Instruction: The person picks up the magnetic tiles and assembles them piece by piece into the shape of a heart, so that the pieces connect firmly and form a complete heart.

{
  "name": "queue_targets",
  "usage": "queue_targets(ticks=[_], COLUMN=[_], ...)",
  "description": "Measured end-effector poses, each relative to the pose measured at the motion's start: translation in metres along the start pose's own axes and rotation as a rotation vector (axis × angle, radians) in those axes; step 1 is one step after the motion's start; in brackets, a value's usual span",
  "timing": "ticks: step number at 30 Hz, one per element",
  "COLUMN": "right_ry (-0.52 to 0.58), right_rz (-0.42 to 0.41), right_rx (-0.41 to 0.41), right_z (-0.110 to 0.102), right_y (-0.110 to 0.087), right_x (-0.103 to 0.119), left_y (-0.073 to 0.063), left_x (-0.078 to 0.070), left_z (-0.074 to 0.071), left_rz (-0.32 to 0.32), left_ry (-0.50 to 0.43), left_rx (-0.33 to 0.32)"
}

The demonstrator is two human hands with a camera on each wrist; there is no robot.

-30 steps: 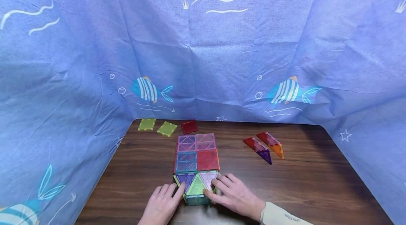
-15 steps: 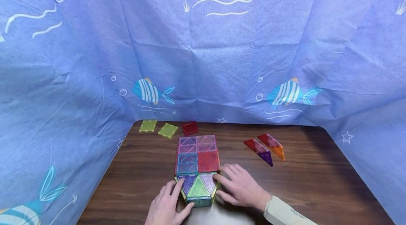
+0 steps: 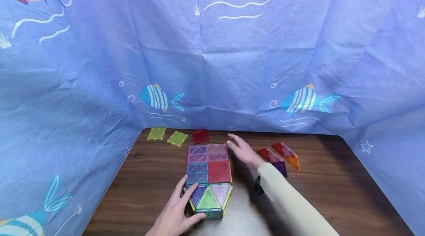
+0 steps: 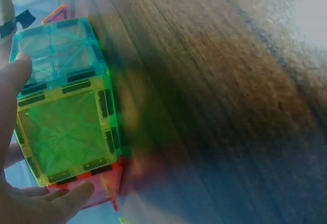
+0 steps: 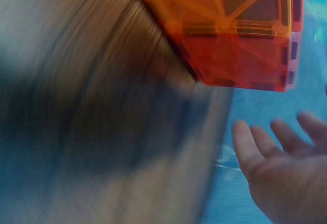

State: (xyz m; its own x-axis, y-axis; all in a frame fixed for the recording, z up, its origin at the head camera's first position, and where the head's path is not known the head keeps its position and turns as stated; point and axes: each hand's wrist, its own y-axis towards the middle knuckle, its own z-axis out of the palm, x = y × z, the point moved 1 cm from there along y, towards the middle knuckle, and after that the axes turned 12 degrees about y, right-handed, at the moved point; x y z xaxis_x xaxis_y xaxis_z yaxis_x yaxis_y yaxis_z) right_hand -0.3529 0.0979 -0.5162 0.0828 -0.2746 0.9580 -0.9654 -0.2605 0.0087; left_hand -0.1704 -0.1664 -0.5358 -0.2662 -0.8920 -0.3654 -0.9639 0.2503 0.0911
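Note:
A low box built of see-through magnetic tiles [image 3: 219,171] stands near the front of the table, topped with pink, blue and red squares. Purple, green and pale lilac triangles form its sloped near end. My left hand [image 3: 177,206] touches that near left corner, thumb at the teal front tile [image 4: 56,52] and fingers over the yellow-green side tile [image 4: 64,132] and top edge. My right hand [image 3: 244,151] is in the air beside the box's far right corner, fingers spread and holding nothing. In the right wrist view this hand [image 5: 291,162] is apart from the orange and red tiles [image 5: 235,55].
Two yellow-green squares [image 3: 156,133] and a dark red square [image 3: 200,136] lie flat at the back left. Right of the box lie two joined strips of tiles, one ending in purple [image 3: 280,167], one in orange [image 3: 293,163]. A blue fish-print cloth [image 3: 212,62] surrounds the table.
My right hand has left the box's near right side and moved forward past its far right corner. My left hand stays at the near left, its thumb now against the front.

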Motion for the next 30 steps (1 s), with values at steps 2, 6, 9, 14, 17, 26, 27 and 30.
queue_targets(ticks=[2, 6, 9, 14, 17, 26, 27, 30], right_ry=[0.078, 0.115, 0.043, -0.007, 0.038, -0.048, -0.049, -0.041], right_rz=[0.079, 0.128, 0.110, 0.086, 0.057, -0.092, -0.098, -0.091], right_rx=[0.040, 0.074, 0.044, 0.115, 0.214, 0.250, 0.237, 0.216], right_z=[0.004, 0.011, 0.009, 0.003, 0.000, 0.016, 0.017, 0.017], right_y=[0.004, 0.004, -0.001, -0.015, -0.028, -0.065, -0.068, -0.074], right_x=[-0.008, -0.019, -0.019, -0.017, -0.019, -0.020, -0.020, -0.021], left_y=[0.000, 0.001, 0.002, -0.002, -0.004, -0.002, -0.001, 0.001], left_x=[0.000, 0.002, 0.011, 0.041, 0.058, 0.056, 0.053, 0.050], left_z=[0.000, -0.002, -0.007, -0.030, -0.049, -0.072, -0.071, -0.068], left_rz=[0.011, 0.036, 0.074, 0.167, 0.212, 0.040, 0.018, -0.009], left_ry=[0.003, 0.008, 0.026, 0.022, -0.013, -0.014, -0.010, -0.011], left_rx=[0.013, 0.036, 0.033, 0.079, 0.164, 0.308, 0.299, 0.276])
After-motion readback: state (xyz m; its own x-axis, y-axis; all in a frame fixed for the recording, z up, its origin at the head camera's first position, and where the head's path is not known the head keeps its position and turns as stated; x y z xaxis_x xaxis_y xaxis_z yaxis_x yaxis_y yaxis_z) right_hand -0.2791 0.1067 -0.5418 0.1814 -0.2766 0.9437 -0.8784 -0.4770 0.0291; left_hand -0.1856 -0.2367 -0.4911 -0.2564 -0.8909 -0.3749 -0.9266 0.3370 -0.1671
